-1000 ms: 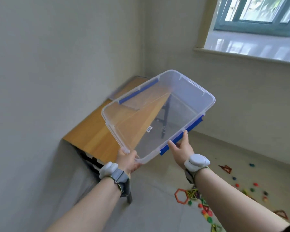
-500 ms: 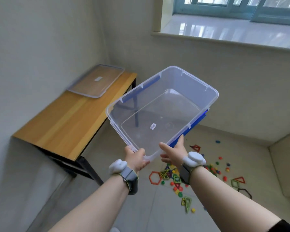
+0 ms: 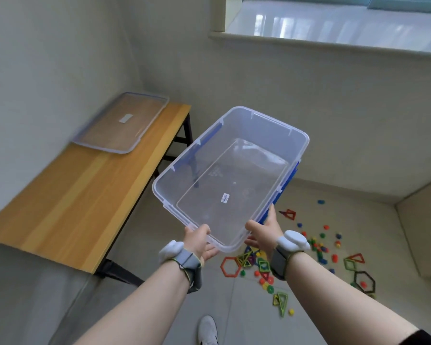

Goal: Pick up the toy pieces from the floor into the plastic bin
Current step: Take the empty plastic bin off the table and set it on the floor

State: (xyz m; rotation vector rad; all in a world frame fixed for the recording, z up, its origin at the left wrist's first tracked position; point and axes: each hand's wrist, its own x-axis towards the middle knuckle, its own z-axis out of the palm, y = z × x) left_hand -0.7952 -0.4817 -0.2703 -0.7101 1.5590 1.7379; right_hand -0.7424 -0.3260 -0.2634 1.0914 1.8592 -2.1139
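Observation:
I hold a clear plastic bin (image 3: pixel 299 135) with blue side latches in the air, its inside bare except for a small white label. My left hand (image 3: pixel 199 241) grips its near rim from below at the left corner. My right hand (image 3: pixel 265 231) grips the near rim at the right corner, the index finger along the blue latch. Toy pieces (image 3: pixel 264 267) lie scattered on the floor below and to the right: an orange hexagon frame (image 3: pixel 230 266), a red triangle frame (image 3: pixel 288 214), green triangles (image 3: pixel 280 301) and several small coloured blocks.
A wooden table (image 3: pixel 67 200) on black legs stands along the left wall, with the bin's clear lid (image 3: pixel 121 122) on its far end. A window sill (image 3: pixel 334 28) runs above the far wall. My white shoe (image 3: pixel 207 329) shows at the bottom. A low beige ledge (image 3: pixel 423 230) stands at the right.
The view has tilted downward, so more floor and toys show. The bin has come down and away from the table toward the toys, levelling out in both hands.

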